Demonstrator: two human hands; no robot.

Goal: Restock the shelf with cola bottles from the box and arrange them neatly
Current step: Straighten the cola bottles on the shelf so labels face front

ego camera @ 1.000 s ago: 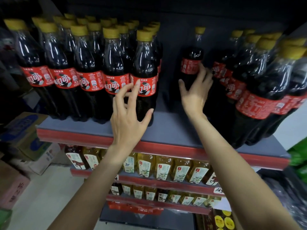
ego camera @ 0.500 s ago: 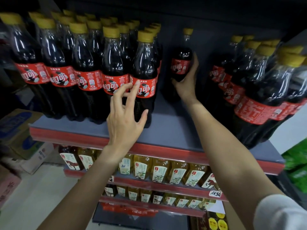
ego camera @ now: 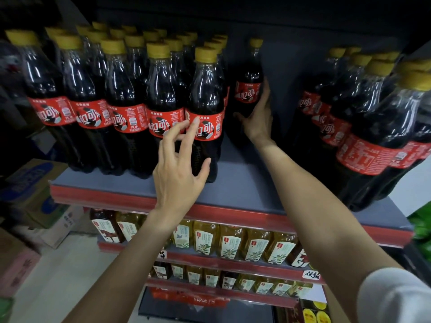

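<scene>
Cola bottles with yellow caps and red labels fill the left of the grey top shelf in several rows. My left hand is spread against the front right bottle of that block, fingertips on its label and thumb low on its side. My right hand reaches deep into the gap and grips a single upright cola bottle by its lower body, just right of the left block. Another group of cola bottles stands at the right.
Lower shelves carry yellow tea bottles with white labels. Cardboard boxes are stacked on the floor at the left. A strip of bare shelf lies between the two cola groups. Green packaging shows at the right edge.
My right hand has pushed the single bottle farther back into the gap and leftward toward the left block. My left hand has stayed on the front bottle.
</scene>
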